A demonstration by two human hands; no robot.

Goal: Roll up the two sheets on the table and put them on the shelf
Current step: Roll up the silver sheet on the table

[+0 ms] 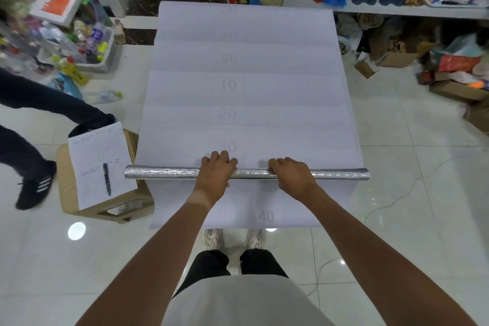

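A long white sheet [246, 71] with faint printed numbers lies flat over the table, running away from me. Its near part is wound into a thin silver roll [164, 172] that lies crosswise. My left hand [215, 171] rests on the roll left of its middle, fingers curled over the top. My right hand [291, 173] presses on the roll right of its middle in the same way. Below the roll a second white sheet [264, 209] hangs over the near table edge. The shelf [407, 9] stands at the back right, crowded with toys and bags.
A low wooden stool [68, 188] at the left carries a paper and a pen. Another person's legs [39, 119] cross the floor at the far left. A bin of bottles [79, 45] stands back left, and cardboard boxes [457, 90] lie on the floor at the right.
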